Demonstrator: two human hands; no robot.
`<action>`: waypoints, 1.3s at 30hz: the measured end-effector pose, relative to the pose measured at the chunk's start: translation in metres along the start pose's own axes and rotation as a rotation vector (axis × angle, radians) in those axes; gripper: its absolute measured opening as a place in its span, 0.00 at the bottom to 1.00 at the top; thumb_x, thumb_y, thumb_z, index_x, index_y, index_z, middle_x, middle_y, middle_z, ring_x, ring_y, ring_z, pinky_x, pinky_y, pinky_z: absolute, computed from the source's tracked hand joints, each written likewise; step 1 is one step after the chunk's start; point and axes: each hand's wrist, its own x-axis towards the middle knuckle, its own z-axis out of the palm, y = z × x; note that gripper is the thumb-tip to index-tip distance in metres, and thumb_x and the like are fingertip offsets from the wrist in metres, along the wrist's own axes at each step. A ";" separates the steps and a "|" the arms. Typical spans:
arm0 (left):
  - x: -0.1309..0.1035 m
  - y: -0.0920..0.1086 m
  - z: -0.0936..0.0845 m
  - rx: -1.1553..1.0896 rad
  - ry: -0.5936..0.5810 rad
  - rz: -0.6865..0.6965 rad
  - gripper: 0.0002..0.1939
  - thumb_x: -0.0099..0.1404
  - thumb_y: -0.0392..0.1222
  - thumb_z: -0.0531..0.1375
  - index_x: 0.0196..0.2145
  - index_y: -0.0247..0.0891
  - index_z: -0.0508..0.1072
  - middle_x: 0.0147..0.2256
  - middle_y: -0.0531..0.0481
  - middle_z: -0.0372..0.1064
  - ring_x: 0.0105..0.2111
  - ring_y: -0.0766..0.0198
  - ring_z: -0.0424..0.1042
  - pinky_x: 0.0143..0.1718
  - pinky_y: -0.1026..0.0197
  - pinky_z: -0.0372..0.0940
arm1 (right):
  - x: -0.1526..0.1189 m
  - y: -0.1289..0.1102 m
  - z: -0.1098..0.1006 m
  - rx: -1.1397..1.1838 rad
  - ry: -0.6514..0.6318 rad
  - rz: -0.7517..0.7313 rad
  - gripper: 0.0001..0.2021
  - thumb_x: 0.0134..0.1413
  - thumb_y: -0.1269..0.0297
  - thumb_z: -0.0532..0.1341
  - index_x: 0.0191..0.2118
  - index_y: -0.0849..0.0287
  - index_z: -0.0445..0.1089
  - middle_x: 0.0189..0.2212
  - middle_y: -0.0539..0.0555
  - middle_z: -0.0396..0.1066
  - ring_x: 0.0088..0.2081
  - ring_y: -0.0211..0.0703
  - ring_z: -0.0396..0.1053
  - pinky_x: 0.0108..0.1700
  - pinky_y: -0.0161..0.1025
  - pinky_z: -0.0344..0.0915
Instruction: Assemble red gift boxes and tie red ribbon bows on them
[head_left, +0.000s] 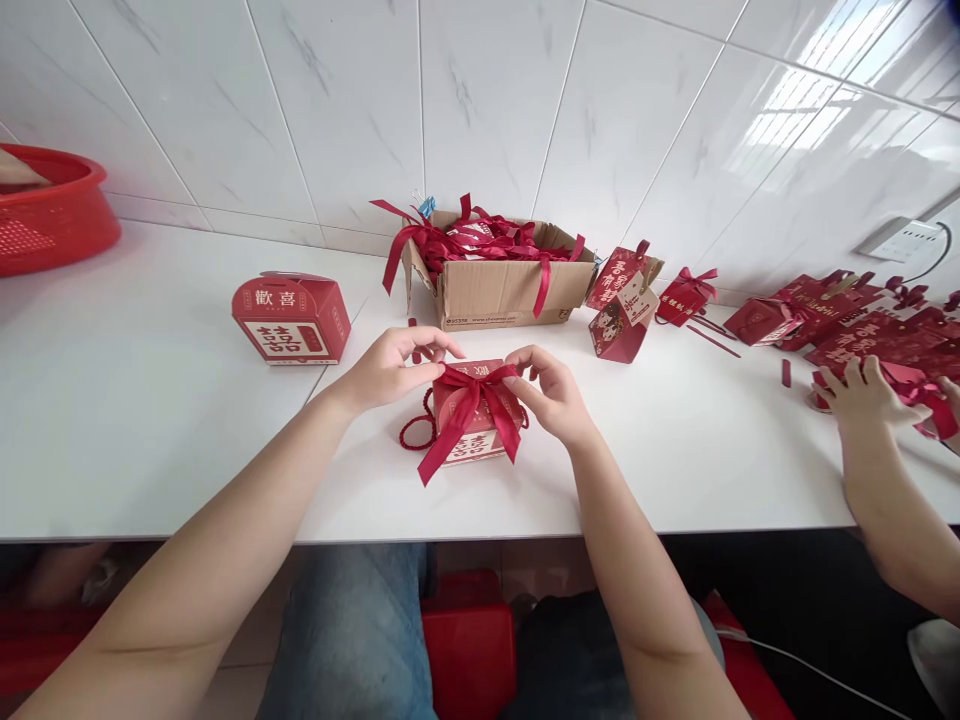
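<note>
A small red gift box (474, 443) with a white label stands on the white table in front of me. A dark red ribbon bow (478, 384) is tied across its top, with two tails hanging down the front. My left hand (390, 368) pinches the bow's left loop between thumb and finger. On the other side, my right hand (553, 395) is closed on the right loop. A twisted dark red cord (417, 432) loops out beside the box's left side. A short red strip lies partly hidden behind my left fingers.
Another red gift box (291, 320) stands at left. A cardboard carton (517, 290) of red ribbons sits by the wall, a red basket (56, 215) at far left. Rightward are several decorated boxes (624, 315) and a co-worker's hands (862, 395) at a ribboned box.
</note>
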 end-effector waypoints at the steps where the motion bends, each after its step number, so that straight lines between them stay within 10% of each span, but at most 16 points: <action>1: 0.000 0.000 0.000 0.002 -0.006 0.003 0.11 0.56 0.36 0.56 0.35 0.39 0.76 0.27 0.51 0.65 0.31 0.65 0.65 0.35 0.62 0.61 | 0.000 0.000 0.001 0.017 -0.008 0.011 0.03 0.55 0.64 0.58 0.34 0.56 0.66 0.33 0.50 0.69 0.33 0.38 0.64 0.39 0.38 0.60; 17: -0.001 0.000 0.004 -0.027 -0.034 -0.025 0.14 0.54 0.33 0.56 0.36 0.39 0.76 0.26 0.53 0.63 0.29 0.66 0.64 0.33 0.63 0.62 | -0.002 0.003 -0.007 -0.364 0.127 -0.344 0.06 0.48 0.74 0.57 0.31 0.56 0.65 0.30 0.50 0.70 0.33 0.42 0.66 0.39 0.43 0.62; 23: -0.001 0.016 0.015 0.018 0.145 0.004 0.11 0.60 0.41 0.55 0.31 0.39 0.77 0.33 0.49 0.65 0.35 0.63 0.67 0.37 0.60 0.64 | -0.002 -0.002 -0.001 -0.222 0.057 -0.225 0.04 0.48 0.72 0.56 0.32 0.56 0.64 0.29 0.50 0.68 0.32 0.40 0.64 0.36 0.40 0.62; 39: -0.001 0.023 0.048 0.023 0.137 -0.056 0.09 0.59 0.45 0.60 0.27 0.37 0.72 0.32 0.48 0.70 0.38 0.59 0.69 0.43 0.56 0.63 | -0.003 -0.004 -0.001 -0.144 0.056 -0.090 0.02 0.50 0.69 0.58 0.31 0.56 0.63 0.24 0.47 0.64 0.27 0.35 0.60 0.32 0.36 0.62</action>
